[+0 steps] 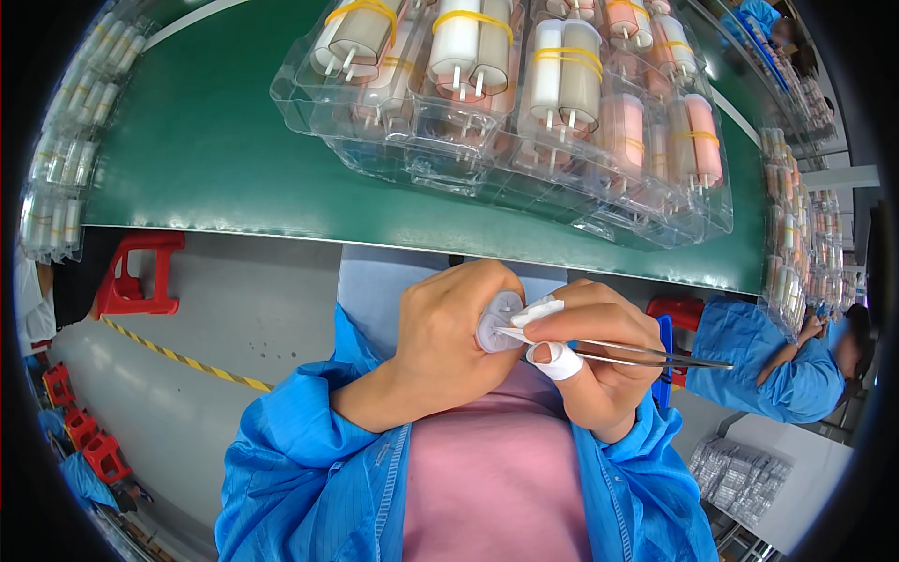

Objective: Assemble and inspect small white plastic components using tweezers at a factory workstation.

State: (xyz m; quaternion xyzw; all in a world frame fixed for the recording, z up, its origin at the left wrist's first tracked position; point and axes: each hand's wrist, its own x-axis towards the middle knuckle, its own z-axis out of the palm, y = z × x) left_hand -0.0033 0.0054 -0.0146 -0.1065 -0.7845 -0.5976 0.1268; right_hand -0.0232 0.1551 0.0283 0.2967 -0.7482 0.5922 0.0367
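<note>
My left hand (440,323) is closed around a pale grey cylinder (499,319), its round end facing to the right. Most of that cylinder is hidden inside my fist. Between the fingers of my right hand (604,342) is a pair of metal tweezers (646,356). The tweezer tips touch or come very near the cylinder's round end; I cannot tell which. White tape is wrapped around my right thumb and a fingertip. Both hands are above my lap, just in front of the green table (234,140).
Clear plastic trays (403,159) on the table hold several white, grey and pink cylinders banded in yellow. More filled trays line the left and right edges. A red stool (140,272) stands at left. A co-worker in a blue sleeve (777,361) sits at right.
</note>
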